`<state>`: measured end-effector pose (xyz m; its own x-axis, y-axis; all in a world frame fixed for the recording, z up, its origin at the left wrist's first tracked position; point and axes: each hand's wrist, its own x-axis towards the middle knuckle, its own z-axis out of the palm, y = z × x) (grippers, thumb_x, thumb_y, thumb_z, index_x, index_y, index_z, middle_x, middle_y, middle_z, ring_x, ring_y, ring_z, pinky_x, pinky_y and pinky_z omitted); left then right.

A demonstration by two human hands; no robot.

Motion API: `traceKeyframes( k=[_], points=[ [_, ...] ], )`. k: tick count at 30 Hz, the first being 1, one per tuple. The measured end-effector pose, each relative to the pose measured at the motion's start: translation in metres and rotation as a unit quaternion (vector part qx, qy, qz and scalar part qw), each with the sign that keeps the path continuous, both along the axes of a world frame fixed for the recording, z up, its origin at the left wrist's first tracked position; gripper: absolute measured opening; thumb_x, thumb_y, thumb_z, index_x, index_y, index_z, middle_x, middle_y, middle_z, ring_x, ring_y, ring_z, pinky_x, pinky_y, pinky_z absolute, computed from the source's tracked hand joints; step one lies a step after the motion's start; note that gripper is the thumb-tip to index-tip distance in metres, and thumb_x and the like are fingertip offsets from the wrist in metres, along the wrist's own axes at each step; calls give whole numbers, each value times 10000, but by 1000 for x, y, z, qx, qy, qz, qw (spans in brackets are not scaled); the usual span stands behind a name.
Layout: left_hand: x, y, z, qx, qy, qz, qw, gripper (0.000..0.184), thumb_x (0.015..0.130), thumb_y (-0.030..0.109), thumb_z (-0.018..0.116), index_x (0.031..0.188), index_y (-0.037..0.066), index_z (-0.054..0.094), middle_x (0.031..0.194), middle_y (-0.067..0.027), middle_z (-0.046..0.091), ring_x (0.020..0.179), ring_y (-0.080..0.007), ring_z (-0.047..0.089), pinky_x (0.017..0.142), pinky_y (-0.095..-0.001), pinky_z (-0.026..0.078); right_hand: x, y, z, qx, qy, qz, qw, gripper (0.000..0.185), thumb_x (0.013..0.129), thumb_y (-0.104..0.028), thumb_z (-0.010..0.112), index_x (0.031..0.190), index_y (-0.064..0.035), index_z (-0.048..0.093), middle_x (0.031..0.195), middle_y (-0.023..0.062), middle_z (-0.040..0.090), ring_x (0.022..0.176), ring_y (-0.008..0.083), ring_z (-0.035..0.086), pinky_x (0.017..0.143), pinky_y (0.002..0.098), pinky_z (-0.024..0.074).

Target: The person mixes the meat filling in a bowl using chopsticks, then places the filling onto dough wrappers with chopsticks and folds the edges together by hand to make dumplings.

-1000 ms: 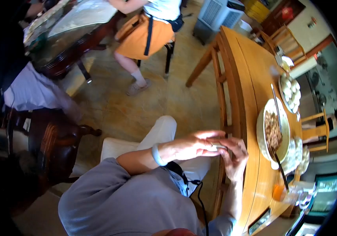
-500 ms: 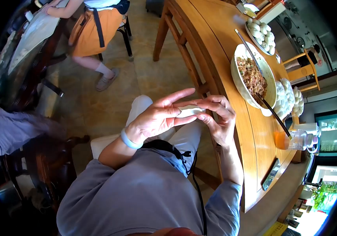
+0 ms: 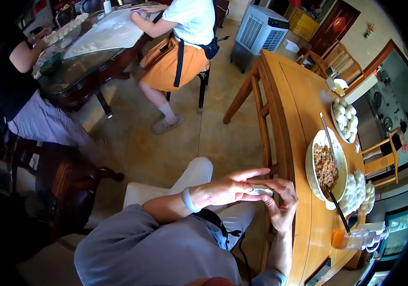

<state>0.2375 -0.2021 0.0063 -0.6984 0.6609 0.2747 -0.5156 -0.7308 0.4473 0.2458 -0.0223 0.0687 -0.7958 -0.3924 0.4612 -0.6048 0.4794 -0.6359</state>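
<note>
Between my hands, beside the wooden table's edge, is a small white dough dumpling [image 3: 261,191], mostly covered by fingers. My left hand [image 3: 223,190], with a pale blue band at the wrist, holds its near side between thumb and fingers, the index finger stretched out over it. Thumb and fingers of my right hand [image 3: 284,202] pinch the dumpling's other end. To the right on the table stands a white oval bowl [image 3: 311,183] of minced filling [image 3: 325,167], with dark chopsticks [image 3: 339,210] leaning in it.
The wooden table [image 3: 297,128] also bears a plate of white dough balls [image 3: 344,119], bagged white pieces [image 3: 354,193], a bottle [image 3: 355,239] and a phone [image 3: 319,272]. Two people work at a dark table [image 3: 87,76] with a dough-covered board [image 3: 113,33]. An air cooler [image 3: 261,31] stands behind.
My view has swung up and left, so the table and bowl appear lower and farther right. Both hands stay on the dumpling; my fingers have closed in around it.
</note>
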Motion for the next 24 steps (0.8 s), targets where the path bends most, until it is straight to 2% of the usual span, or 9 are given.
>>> traceKeyframes(
  k=[4, 8, 10, 12, 13, 15, 19, 23, 24],
  points=[
    [2, 4, 1, -26, 27, 22, 999, 547, 937, 85, 393, 1416, 93, 127, 1416, -147, 256, 1276, -234, 335, 1077, -401, 271, -1, 0, -10, -50, -50, 12, 997, 118, 789, -39, 637, 904, -49, 657, 948, 97, 613, 886, 208, 569, 770, 307, 464],
    [0, 6, 9, -115, 82, 66, 988, 537, 946, 127, 389, 1417, 116, 131, 1422, -135, 246, 1284, -241, 319, 1050, -431, 309, 2, 4, -17, -188, -205, 49, 959, 125, 893, -80, 522, 983, -4, 562, 984, 81, 583, 927, 146, 537, 843, 291, 424],
    [-3, 7, 13, -144, 111, 62, 981, 532, 949, 152, 388, 1415, 118, 134, 1423, -139, 240, 1293, -252, 300, 1031, -442, 337, 0, 12, -21, -196, -221, 30, 955, 134, 902, -86, 507, 1008, -12, 544, 986, 78, 580, 919, 142, 537, 837, 289, 427],
    [-2, 20, 13, -187, 118, 61, 973, 536, 952, 224, 386, 1412, 108, 136, 1392, -167, 281, 1206, -282, 419, 982, -436, 396, -1, 28, -25, -157, -196, -15, 968, 143, 915, -99, 483, 1031, -26, 525, 992, 67, 578, 905, 130, 535, 821, 279, 432],
    [0, 32, 10, -196, 117, 42, 973, 544, 951, 247, 387, 1411, 101, 136, 1381, -178, 294, 1163, -289, 468, 968, -430, 411, 15, 37, -25, -223, -208, -40, 952, 127, 913, -109, 498, 996, -22, 539, 906, 36, 567, 859, 104, 526, 767, 235, 422],
    [-10, 11, 28, -290, 170, 124, 933, 566, 947, 275, 397, 1406, 71, 136, 1358, -195, 319, 1072, -287, 540, 919, -411, 448, -12, 23, -23, -305, -285, -14, 909, 107, 915, -101, 493, 998, -39, 524, 926, 23, 570, 871, 94, 528, 795, 237, 423],
    [-8, 21, 39, -377, 248, 205, 868, 740, 880, 316, 547, 1402, 27, 110, 1420, -210, 227, 1203, -300, 420, 991, -400, 349, -15, 27, -17, -377, -334, 26, 863, 131, 919, -134, 492, 1021, -54, 506, 984, 77, 590, 903, 145, 577, 747, 294, 506],
    [-14, 40, 43, -435, 316, 231, 811, 799, 827, 368, 614, 1400, 42, 162, 1398, -226, 272, 1263, -315, 347, 1021, -402, 310, -12, 34, -10, -351, -338, 73, 870, 136, 909, -93, 500, 1038, -51, 509, 994, 58, 586, 925, 130, 559, 812, 270, 460],
    [-15, 45, 43, -437, 302, 233, 815, 804, 813, 408, 618, 1398, 54, 194, 1349, -240, 343, 1248, -304, 372, 1016, -386, 314, -13, 34, -9, -333, -325, 87, 881, 142, 905, -82, 503, 1043, -48, 509, 1000, 55, 584, 935, 129, 554, 826, 269, 450]
  ],
)
